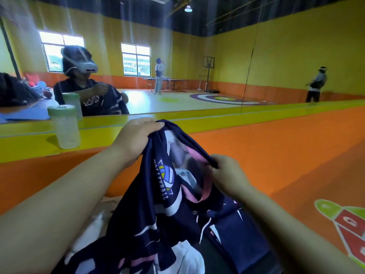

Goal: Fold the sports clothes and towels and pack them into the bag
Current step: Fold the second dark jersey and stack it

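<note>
I hold a navy volleyball jersey [150,210] with pink and white stripes up in front of me. My left hand [136,139] grips its upper edge, raised toward the mirror. My right hand [227,175] pinches the same edge lower and to the right, so the opening gapes between them. The jersey hangs down over my lap. Beneath it lie a white cloth [187,258] and more navy fabric [231,230], partly hidden. No bag can be made out for certain.
A clear plastic bottle with a green lid [64,127] stands on the yellow ledge [23,147] at the left, before a wall mirror. Orange floor mat [286,151] spreads to the right. Two people stand far off in the hall.
</note>
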